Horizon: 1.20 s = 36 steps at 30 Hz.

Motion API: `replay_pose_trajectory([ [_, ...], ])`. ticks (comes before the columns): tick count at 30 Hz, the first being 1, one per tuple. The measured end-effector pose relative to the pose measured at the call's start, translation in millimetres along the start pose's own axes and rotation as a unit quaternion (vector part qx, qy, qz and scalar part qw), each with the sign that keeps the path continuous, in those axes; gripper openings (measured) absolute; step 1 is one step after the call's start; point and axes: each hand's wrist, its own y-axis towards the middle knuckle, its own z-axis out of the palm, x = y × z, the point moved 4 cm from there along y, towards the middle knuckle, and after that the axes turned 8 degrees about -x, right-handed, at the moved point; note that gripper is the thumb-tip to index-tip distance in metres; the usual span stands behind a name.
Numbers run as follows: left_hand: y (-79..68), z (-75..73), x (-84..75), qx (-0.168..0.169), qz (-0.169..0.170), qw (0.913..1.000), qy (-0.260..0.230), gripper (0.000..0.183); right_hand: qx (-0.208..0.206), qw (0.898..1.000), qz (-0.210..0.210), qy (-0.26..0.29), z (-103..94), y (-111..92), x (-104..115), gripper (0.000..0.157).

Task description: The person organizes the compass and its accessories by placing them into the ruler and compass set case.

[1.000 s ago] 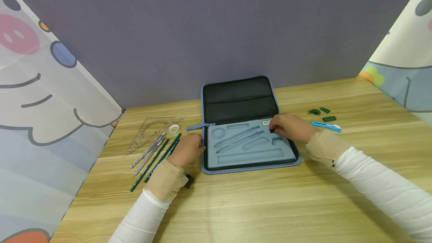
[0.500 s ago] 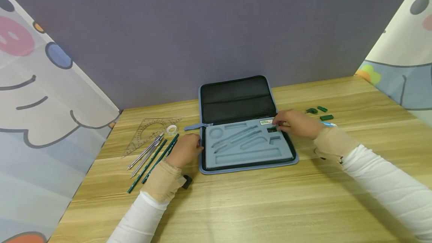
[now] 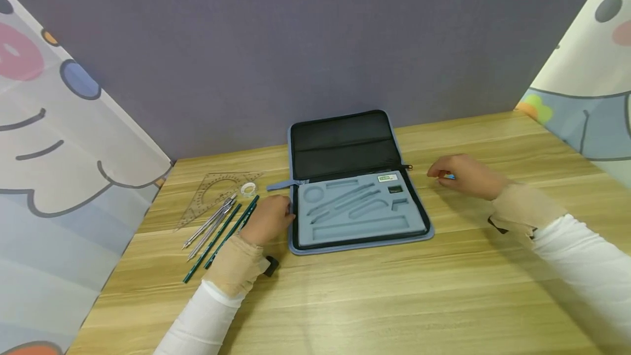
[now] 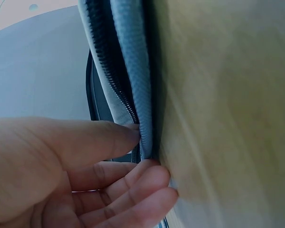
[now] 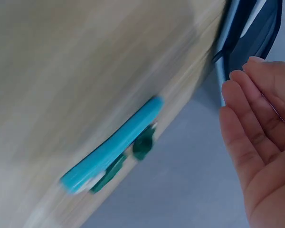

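Observation:
A blue zip-up case [image 3: 362, 248] lies unfolded on the table, its black lid [image 3: 345, 144] leaning back. Its grey-blue foam insert [image 3: 365, 223] has shaped recesses. A white-and-green eraser [image 3: 387, 178] sits in the top right recess, and a small dark block [image 3: 395, 189] in the one below. At the case's left edge my left hand [image 3: 267, 219] pinches the zipped rim [image 4: 135, 61] between thumb and fingers. My right hand [image 3: 468, 175] hovers right of the case, fingers loosely bent and holding nothing. Beyond it in the right wrist view lies a light blue utility knife [image 5: 116, 142].
Left of the case lie a clear protractor set square [image 3: 207, 196], a tape roll [image 3: 248, 189], silver compasses [image 3: 212, 226] and several dark green pencils [image 3: 213, 242]. Small green pieces [image 5: 143, 143] lie beside the knife. A grey panel [image 3: 315, 43] stands behind the table.
My right hand has let go of the small dark block, leaving it in its recess, and moved right, away from the case. My left hand keeps its hold on the edge.

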Motion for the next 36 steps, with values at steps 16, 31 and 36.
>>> replay_pose_trajectory([
  [16, 0.0, -0.3, -1.0, -0.004, 0.007, 1.0000, 0.003, 0.031, 0.010, 0.997, 0.072, -0.023, -15.0, -23.6, -37.3, 0.012],
  [31, 0.5, 0.5, 0.1, -0.004, 0.008, 1.0000, 0.000, 0.034, 0.067, 0.990, 0.125, -0.026, -12.1, -35.1, -56.3, 0.020],
  [36, 1.2, 0.7, -0.6, -0.004, 0.008, 1.0000, 0.001, 0.035, 0.069, 0.989, 0.125, -0.032, -9.1, -36.5, -60.7, 0.021],
])
